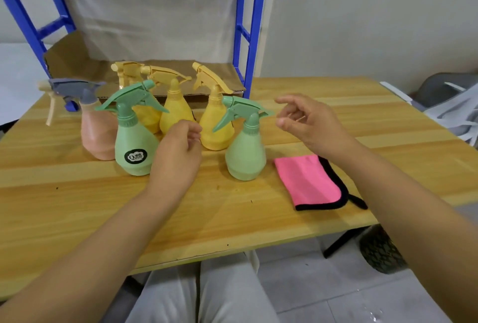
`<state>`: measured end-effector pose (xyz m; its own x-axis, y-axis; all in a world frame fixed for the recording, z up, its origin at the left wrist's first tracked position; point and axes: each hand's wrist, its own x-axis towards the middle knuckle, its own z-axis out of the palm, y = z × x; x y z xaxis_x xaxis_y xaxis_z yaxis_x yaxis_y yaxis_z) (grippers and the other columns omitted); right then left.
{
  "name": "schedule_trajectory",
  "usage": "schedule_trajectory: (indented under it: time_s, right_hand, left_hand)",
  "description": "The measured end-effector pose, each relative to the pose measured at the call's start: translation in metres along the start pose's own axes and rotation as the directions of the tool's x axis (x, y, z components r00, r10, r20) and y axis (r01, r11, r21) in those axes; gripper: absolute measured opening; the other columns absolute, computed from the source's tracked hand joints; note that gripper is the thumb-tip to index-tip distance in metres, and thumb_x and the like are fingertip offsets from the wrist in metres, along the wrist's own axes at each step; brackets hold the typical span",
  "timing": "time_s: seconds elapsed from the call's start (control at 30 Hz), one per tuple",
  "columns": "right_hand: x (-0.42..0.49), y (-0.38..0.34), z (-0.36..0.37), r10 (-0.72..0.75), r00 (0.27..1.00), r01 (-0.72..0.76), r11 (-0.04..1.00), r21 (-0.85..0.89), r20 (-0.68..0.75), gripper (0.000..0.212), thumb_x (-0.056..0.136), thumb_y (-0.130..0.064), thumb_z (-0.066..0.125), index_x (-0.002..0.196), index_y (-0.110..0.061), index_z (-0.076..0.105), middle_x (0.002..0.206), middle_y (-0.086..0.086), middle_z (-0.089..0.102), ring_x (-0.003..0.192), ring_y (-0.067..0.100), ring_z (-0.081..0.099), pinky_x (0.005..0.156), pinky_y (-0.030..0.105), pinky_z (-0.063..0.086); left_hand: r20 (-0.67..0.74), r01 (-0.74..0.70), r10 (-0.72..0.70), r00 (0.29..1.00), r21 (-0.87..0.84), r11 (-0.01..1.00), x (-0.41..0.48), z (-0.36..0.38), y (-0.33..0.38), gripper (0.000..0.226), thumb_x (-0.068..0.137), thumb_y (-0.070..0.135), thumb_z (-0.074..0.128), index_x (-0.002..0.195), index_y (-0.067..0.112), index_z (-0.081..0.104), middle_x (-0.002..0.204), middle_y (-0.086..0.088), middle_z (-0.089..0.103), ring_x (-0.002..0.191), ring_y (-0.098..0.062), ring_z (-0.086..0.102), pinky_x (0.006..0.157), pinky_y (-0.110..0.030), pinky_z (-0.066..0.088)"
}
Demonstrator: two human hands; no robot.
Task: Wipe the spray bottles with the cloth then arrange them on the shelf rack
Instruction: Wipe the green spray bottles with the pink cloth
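On the bench (77, 208), six spray bottles (245, 152) stood upright in a group before the blue shelf rack (254, 38). Both hands hovered empty, fingers loosely curled: the left hand (178, 152) between the two green bottles, the right hand (307, 123) just beside the nearer one's nozzle. The folded pink cloth (307, 180) lay flat below the right wrist, its long side pointing away from the person, so the right hand was nearer to it.
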<state>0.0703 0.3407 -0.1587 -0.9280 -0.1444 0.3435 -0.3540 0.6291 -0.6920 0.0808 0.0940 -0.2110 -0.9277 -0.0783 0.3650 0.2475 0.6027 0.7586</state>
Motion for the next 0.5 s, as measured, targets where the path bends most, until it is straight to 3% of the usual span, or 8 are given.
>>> schedule_trajectory:
  time_s: [0.07, 0.17, 0.33, 0.4, 0.5]
  right_hand:
    - [-0.021, 0.026, -0.013, 0.187, 0.982, -0.173, 0.937, -0.302, 0.015, 0.029, 0.087, -0.023, 0.064, 0.116, -0.019, 0.061, 0.101, -0.001, 0.063, 0.085, 0.012, 0.057, 0.076, 0.026, 0.047]
    - [-0.054, 0.058, -0.014, 0.45, 0.893, -0.339, 0.697, -0.633, 0.017, 0.044, 0.086, -0.034, 0.062, 0.125, -0.016, 0.054, 0.118, 0.007, 0.055, 0.104, 0.024, 0.053, 0.084, 0.035, 0.046]
    - [-0.068, 0.064, -0.001, 0.563, 0.813, -0.543, 0.643, -0.54, -0.147, 0.074, 0.08, -0.045, 0.068, 0.136, -0.009, 0.037, 0.13, 0.013, 0.044, 0.116, 0.03, 0.047, 0.093, 0.04, 0.044]
    - [-0.066, 0.062, -0.003, 0.612, 0.781, -0.574, 0.623, -0.531, -0.127, 0.07, 0.08, -0.046, 0.068, 0.132, -0.008, 0.042, 0.125, 0.011, 0.05, 0.11, 0.028, 0.052, 0.089, 0.039, 0.046]
    - [-0.069, 0.056, -0.005, 0.601, 0.797, -0.575, 0.719, -0.39, -0.066, 0.048, 0.079, -0.031, 0.071, 0.12, -0.012, 0.057, 0.11, 0.005, 0.063, 0.089, 0.02, 0.057, 0.078, 0.037, 0.051]
  left_hand:
    - [-0.01, 0.005, -0.006, 1.0, -0.033, 0.999, -0.012, 0.0, 0.002, 0.016, 0.09, 0.009, 0.05, 0.103, 0.017, 0.056, 0.094, 0.005, 0.058, 0.084, -0.008, 0.053, 0.072, -0.021, 0.041]
    - [0.008, 0.002, -0.001, 1.0, -0.077, 0.997, -0.031, 0.009, 0.006, 0.012, 0.089, 0.008, 0.052, 0.095, 0.018, 0.056, 0.086, 0.01, 0.056, 0.078, -0.003, 0.051, 0.067, -0.016, 0.039]
    - [0.067, -0.038, 0.046, 0.997, -0.124, 0.992, -0.057, 0.034, 0.02, 0.016, 0.088, 0.01, 0.055, 0.094, 0.025, 0.055, 0.089, 0.015, 0.057, 0.084, 0.001, 0.053, 0.071, -0.017, 0.042]
    - [0.099, -0.055, 0.068, 0.993, -0.125, 0.991, -0.064, 0.041, 0.026, 0.018, 0.087, 0.012, 0.055, 0.094, 0.028, 0.054, 0.091, 0.015, 0.058, 0.085, 0.002, 0.054, 0.072, -0.019, 0.044]
    - [0.177, -0.116, 0.125, 0.976, -0.06, 0.991, -0.07, 0.049, 0.031, 0.018, 0.085, 0.012, 0.055, 0.088, 0.03, 0.056, 0.083, 0.016, 0.057, 0.078, 0.004, 0.053, 0.065, -0.009, 0.037]
